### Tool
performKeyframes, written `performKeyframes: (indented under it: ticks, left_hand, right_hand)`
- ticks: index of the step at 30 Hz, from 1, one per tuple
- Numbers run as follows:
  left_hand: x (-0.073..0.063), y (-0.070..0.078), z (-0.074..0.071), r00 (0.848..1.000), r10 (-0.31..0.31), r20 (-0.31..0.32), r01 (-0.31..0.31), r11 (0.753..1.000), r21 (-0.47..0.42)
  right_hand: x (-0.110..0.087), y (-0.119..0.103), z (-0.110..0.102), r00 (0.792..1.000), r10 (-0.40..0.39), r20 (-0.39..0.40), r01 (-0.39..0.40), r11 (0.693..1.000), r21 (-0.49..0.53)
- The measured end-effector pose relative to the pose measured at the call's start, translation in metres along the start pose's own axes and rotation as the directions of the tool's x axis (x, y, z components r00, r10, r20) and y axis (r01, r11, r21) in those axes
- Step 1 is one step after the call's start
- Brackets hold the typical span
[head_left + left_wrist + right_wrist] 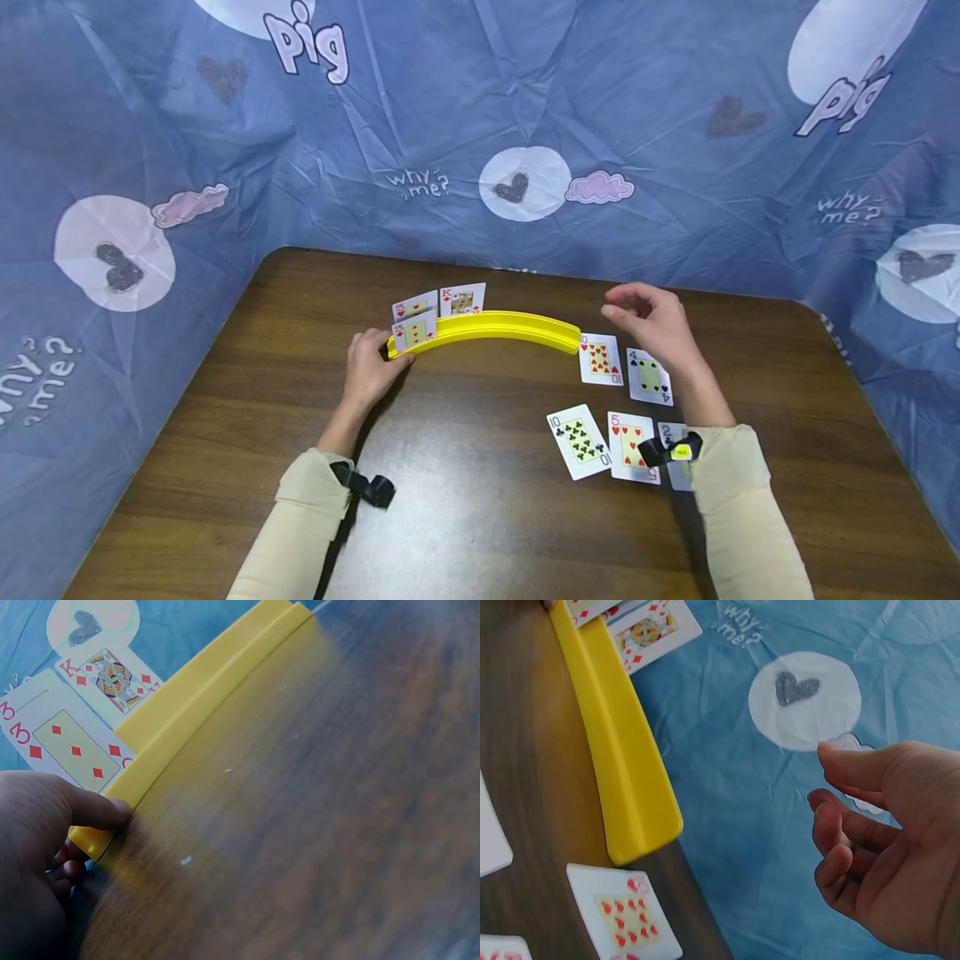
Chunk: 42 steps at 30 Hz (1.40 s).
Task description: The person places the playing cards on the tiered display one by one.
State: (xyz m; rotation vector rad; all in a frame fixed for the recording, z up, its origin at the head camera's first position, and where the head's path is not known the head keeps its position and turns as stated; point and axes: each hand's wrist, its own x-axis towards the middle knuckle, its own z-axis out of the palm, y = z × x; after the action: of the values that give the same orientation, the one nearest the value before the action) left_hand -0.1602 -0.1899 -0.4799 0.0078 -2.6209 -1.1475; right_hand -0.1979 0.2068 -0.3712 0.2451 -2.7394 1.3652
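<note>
A curved yellow card holder (506, 323) lies across the table. My left hand (369, 367) grips its left end, the thumb (105, 813) along the front side. In the holder near that hand stand a three of diamonds (416, 332), another red three (415, 306) partly behind it, and a king of diamonds (462, 299). My right hand (654, 323) hovers beyond the holder's right end, its fingers loosely bent; in the right wrist view nothing shows between thumb and fingers. Below it lie a ten of hearts (600, 359) and a four of spades (649, 377).
Nearer the front lie a ten of clubs (578, 442), a five of hearts (630, 442) and a black two (673, 432), the last partly hidden by the right wrist strap (670, 450). A blue printed cloth (450, 217) hangs behind the brown wooden table (465, 517).
</note>
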Motion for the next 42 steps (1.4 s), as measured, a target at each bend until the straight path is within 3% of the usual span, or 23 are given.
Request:
performKeyframes:
  ticks: [8, 29, 42]
  left_hand:
    - [0.0, 0.0, 0.0, 1.0, 0.014, 0.004, -0.014, 1.0, 0.01]
    - [-0.001, 0.003, -0.001, 1.0, -0.006, 0.011, 0.006, 1.0, 0.0]
    - [-0.001, 0.002, 0.0, 1.0, -0.002, 0.009, 0.002, 1.0, 0.005]
  right_hand:
    - [-0.018, 0.019, -0.012, 0.999, 0.032, -0.026, -0.032, 0.999, 0.017]
    - [-0.057, 0.063, -0.033, 0.998, 0.046, -0.041, -0.048, 0.997, -0.055]
    - [-0.083, 0.078, -0.045, 0.993, 0.112, -0.045, -0.118, 0.98, -0.159]
